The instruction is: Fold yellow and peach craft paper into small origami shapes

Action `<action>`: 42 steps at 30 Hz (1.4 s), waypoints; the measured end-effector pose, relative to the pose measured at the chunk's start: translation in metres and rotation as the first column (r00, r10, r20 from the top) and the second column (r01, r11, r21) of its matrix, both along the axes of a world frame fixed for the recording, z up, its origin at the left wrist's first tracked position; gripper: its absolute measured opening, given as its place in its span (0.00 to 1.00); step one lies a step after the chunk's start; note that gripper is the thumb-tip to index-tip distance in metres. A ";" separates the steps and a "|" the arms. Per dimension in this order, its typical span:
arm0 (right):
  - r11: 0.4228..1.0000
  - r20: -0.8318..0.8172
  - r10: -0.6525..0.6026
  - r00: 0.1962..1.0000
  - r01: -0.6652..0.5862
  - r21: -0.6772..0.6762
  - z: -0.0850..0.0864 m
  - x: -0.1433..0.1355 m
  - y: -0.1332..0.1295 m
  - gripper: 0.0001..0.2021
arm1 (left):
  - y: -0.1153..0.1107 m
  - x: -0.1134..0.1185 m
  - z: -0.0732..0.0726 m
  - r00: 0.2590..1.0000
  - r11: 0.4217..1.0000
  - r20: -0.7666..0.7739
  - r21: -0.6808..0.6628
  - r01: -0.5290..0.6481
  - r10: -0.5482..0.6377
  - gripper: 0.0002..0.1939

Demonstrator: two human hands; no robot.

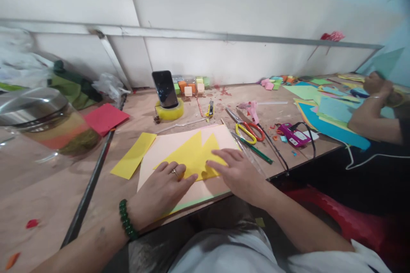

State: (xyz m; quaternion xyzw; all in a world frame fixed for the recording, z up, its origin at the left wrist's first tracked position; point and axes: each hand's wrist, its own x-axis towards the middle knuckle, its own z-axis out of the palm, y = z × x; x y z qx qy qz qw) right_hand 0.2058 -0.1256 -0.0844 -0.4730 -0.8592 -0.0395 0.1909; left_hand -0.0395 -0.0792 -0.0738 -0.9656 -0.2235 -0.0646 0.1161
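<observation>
Yellow paper (194, 155): probably light, crease-prone, easily torn; best held by outer edges.
Left hand (163, 190): unclenched, resting on it.
Right hand (240, 172): spread, touching it.

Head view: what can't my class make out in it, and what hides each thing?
Head view: parts of the pointed yellow paper, under the left hand and right hand.
Head view: the left side of the jar, cut off by the picture's edge.
Head view: the co-worker's hands, blurred.
Head view: any lettering on the purple device, too small to read.
</observation>
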 end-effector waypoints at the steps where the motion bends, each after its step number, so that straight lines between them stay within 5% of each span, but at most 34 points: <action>1: 0.996 0.071 0.086 0.994 -0.086 0.001 0.004 -0.003 0.000 0.18 | 0.000 0.000 0.000 1.000 1.000 -0.005 0.001 0.003 -0.003 0.14; 4: 0.964 0.226 0.267 0.937 -0.257 -0.075 0.013 -0.012 0.002 0.13 | -0.001 0.001 0.000 1.000 1.000 -0.011 0.000 0.009 -0.009 0.13; 11: 0.953 0.314 0.304 0.899 -0.283 -0.112 0.014 -0.016 0.005 0.13 | -0.002 0.002 -0.004 0.997 0.994 -0.064 0.096 0.056 -0.050 0.12; 20: 0.964 0.111 0.266 0.957 -0.264 -0.038 -0.009 0.012 -0.003 0.09 | -0.005 -0.001 -0.008 0.997 0.993 -0.049 0.094 0.071 -0.066 0.16; 29: 0.972 -0.100 0.232 0.968 -0.227 0.062 -0.019 0.026 -0.012 0.15 | -0.019 -0.024 0.013 0.997 0.998 -0.073 -0.052 0.028 -0.032 0.17; 38: 0.983 -0.007 0.173 0.985 -0.173 0.061 -0.015 0.026 -0.015 0.16 | -0.024 -0.032 0.013 0.997 0.978 0.066 -0.207 -0.025 0.040 0.17; 42: 0.999 0.066 0.008 0.998 -0.011 0.053 -0.013 0.021 -0.020 0.12 | -0.032 -0.028 0.017 0.993 0.958 0.039 -0.269 -0.096 0.111 0.16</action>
